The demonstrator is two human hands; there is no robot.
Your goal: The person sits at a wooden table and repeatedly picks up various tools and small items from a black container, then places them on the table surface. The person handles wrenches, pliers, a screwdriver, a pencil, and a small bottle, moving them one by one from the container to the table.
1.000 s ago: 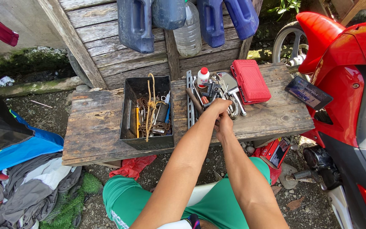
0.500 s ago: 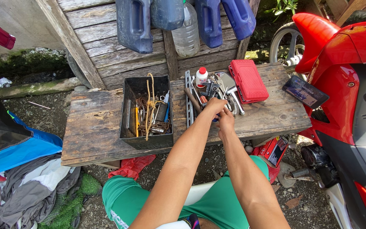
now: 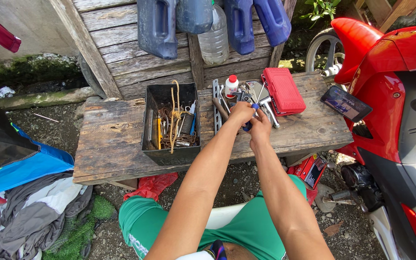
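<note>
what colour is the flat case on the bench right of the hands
Red: the closed plastic case lies on the wooden bench, clearest in the head view.

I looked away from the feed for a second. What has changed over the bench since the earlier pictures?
Little. Both hands stayed together over the loose tools; the left hand and right hand now show a small blue-handled tool between them, hidden earlier. The metal box, red case and phone lie as before.
</note>
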